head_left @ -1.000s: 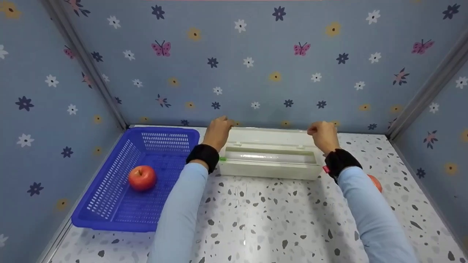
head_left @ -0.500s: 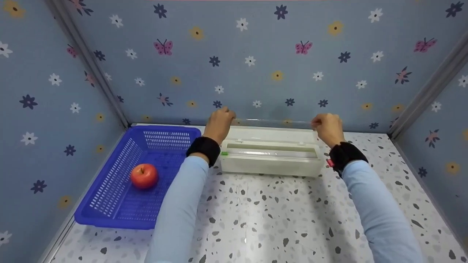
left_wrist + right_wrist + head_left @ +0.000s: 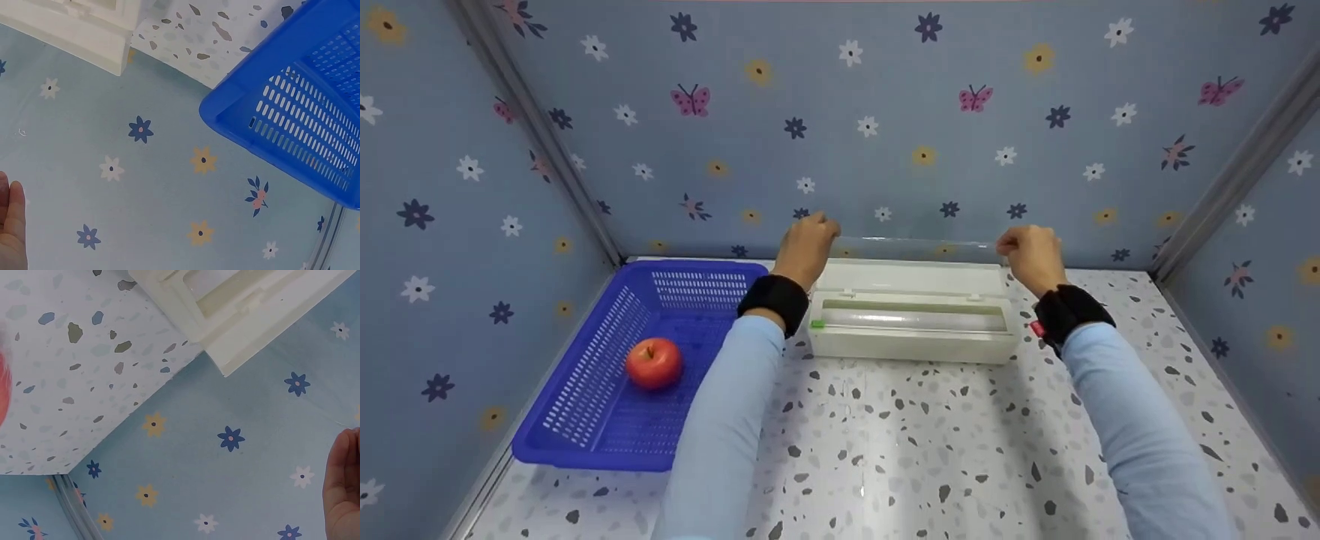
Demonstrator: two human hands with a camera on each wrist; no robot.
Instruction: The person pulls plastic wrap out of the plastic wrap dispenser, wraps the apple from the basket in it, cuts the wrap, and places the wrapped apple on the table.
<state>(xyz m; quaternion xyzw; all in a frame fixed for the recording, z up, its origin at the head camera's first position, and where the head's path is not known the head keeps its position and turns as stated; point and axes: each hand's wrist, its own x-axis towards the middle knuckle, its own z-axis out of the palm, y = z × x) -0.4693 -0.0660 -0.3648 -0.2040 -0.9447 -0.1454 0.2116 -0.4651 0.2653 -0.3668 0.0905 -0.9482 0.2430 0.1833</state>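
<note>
A white cling film dispenser box [image 3: 911, 330] lies open at the back of the speckled table [image 3: 900, 450], its roll showing in the trough. A clear sheet of film [image 3: 915, 251] stretches up from the box between my hands. My left hand [image 3: 810, 244] pinches the film's left corner above the box's left end. Over the right end, my right hand [image 3: 1030, 251] pinches the other corner. The left wrist view shows only the box's end [image 3: 84, 28] and a bit of my left hand [image 3: 11, 225]. In the right wrist view are the box [image 3: 242, 309] and my right hand [image 3: 343, 484].
A blue slotted basket [image 3: 585, 420] stands at the left with a red apple [image 3: 654, 363] inside. Flowered blue walls close the table on three sides. A red blur [image 3: 3, 382] shows at the left edge of the right wrist view.
Both hands have lifted from the box's back edge, drawing the film up out of the box. The box, basket and apple have stayed put.
</note>
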